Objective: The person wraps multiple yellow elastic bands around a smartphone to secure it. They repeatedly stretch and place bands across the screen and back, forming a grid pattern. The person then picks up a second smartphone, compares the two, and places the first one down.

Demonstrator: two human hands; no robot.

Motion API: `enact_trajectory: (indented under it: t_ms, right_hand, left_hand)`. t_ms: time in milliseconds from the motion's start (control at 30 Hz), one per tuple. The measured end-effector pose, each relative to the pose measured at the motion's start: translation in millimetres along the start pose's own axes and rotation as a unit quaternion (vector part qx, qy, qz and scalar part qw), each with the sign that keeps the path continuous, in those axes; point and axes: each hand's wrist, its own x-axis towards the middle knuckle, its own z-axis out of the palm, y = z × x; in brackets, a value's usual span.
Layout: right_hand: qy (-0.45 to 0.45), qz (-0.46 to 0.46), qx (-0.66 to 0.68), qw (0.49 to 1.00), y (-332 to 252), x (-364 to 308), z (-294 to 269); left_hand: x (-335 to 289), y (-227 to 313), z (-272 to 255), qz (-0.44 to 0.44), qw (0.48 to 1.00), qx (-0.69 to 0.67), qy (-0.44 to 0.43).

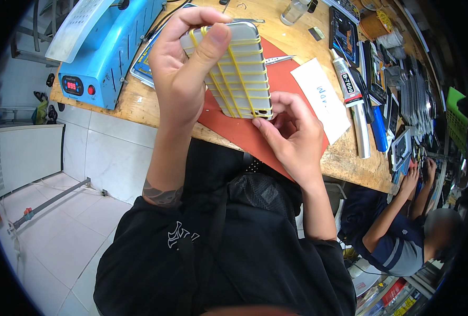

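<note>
A silver-grey smartphone (249,73) is held up and tilted in front of me, its back and edges wrapped lengthwise and crosswise in several yellow rubber bands. My left hand (187,60) grips its upper left part, with the thumb pressed on the back and the fingers behind. At the lower right corner, near the camera lens, my right hand (295,129) pinches the edge and a band between thumb and fingers. Beneath the phone a red-brown mat (284,76) lies on the wooden bench, and metal tweezers (279,59) rest on it.
A blue machine (99,63) with a red display stands at the left. To the right lie a white paper (322,100), a glue tube (345,79), a silver cylinder (361,131) and stacked phone parts (415,100). A small bottle (295,11) stands behind. Another person (397,231) works at the right.
</note>
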Motion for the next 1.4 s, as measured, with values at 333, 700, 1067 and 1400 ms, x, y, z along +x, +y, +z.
enact_trajectory:
  t_ms: [333,700,1067,1400]
  right_hand:
    - [-0.038,0.001,-0.019,0.999,0.8,5.0,-0.1]
    - [-0.041,-0.019,-0.016,0.999,5.5,5.4,3.3]
    - [-0.022,-0.104,-0.187,0.977,7.1,44.9,-133.1]
    - [0.017,0.014,-0.513,0.858,117.7,271.1,-292.9]
  left_hand:
    - [-0.4,1.6,-3.1,-0.024,1.000,-0.012,-0.013]
    - [-1.2,6.8,16.0,-0.015,0.998,0.052,-0.027]
    - [2.7,0.7,11.9,-0.049,0.994,0.092,-0.030]
    - [7.8,-5.2,7.6,-0.108,0.993,0.053,-0.004]
